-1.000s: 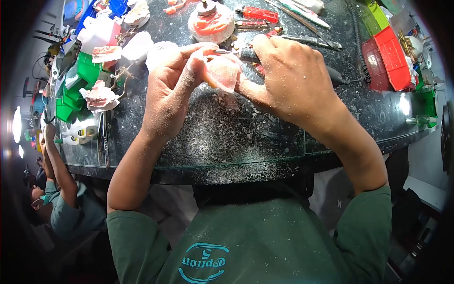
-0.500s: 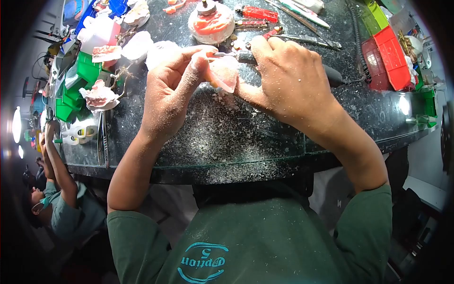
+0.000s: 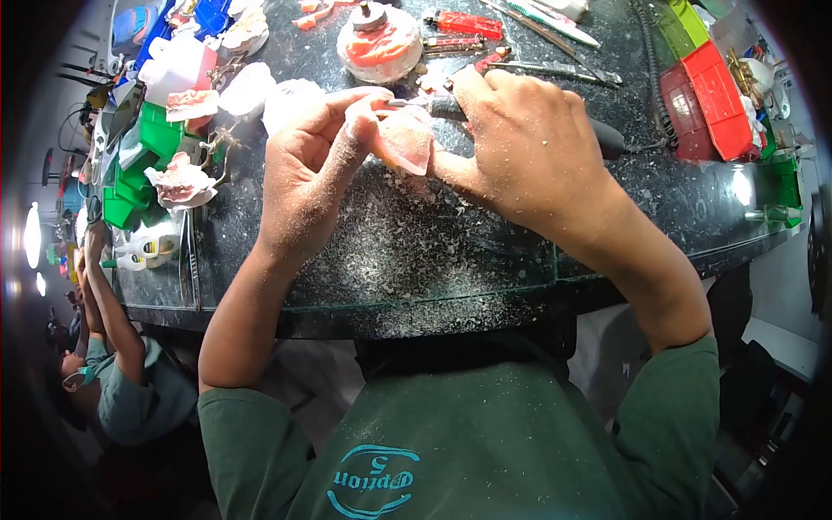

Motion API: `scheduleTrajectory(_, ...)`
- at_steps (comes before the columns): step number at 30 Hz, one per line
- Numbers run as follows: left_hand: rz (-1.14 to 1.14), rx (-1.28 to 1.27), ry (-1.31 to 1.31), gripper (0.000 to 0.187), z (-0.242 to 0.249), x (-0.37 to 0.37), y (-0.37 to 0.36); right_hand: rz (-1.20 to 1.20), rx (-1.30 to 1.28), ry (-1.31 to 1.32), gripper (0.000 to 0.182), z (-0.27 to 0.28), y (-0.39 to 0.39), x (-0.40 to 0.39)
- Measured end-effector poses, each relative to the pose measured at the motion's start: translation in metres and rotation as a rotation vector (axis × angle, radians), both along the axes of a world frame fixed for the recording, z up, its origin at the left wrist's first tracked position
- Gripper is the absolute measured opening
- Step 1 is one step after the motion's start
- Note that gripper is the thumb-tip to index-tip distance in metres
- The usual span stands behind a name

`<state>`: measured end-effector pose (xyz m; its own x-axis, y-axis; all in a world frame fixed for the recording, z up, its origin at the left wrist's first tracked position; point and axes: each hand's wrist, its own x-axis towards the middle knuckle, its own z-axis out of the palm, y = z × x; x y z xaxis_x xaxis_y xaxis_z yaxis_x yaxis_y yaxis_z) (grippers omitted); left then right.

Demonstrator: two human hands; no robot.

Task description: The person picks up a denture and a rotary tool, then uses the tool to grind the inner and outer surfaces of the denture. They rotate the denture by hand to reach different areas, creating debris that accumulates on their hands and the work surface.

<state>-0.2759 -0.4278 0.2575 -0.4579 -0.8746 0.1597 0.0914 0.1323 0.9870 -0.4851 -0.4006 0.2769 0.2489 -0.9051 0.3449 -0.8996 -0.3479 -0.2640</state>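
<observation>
A pink denture (image 3: 404, 142) is pinched between the thumb and fingers of my left hand (image 3: 303, 178), which is dusted with pale shavings. My right hand (image 3: 533, 143) is wrapped round a dark rotary handpiece (image 3: 610, 137), whose thick rear end sticks out past the knuckles. The handpiece's thin metal tip points left, right at the denture's upper edge. My right thumb reaches across to the denture's right side. Beneath both hands, pale shavings (image 3: 407, 260) cover the dark bench top.
A round plaster mold (image 3: 381, 56) with pink material stands behind my hands. Red-handled tools (image 3: 468, 24) and a metal spatula (image 3: 563, 71) lie further right. Red bins (image 3: 718, 100) stand at right, green bins (image 3: 130, 186) at left. Another person (image 3: 130, 381) sits at far left.
The denture has tilted slightly in my left hand, showing more of its pink surface. The handpiece tip stays at its upper edge. The whole view has shifted a little.
</observation>
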Motion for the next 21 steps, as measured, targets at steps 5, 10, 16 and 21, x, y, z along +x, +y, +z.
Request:
scheduleTrajectory(5,-0.001,-0.002,0.027,0.043,-0.002,0.001,-0.001,0.009,0.022,0.027,0.049,0.002,-0.001,-0.001)
scheduleTrajectory(10,-0.051,0.022,0.114,0.048,-0.005,0.003,-0.005,0.046,-0.028,-0.01,0.047,0.0,-0.004,-0.004)
scheduleTrajectory(16,-0.121,0.087,0.167,0.049,-0.006,0.005,-0.007,0.059,-0.04,-0.029,0.048,0.002,-0.004,-0.005)
scheduleTrajectory(21,-0.136,0.105,0.146,0.048,-0.011,0.007,-0.011,0.024,-0.041,0.003,0.05,0.002,-0.004,-0.004)
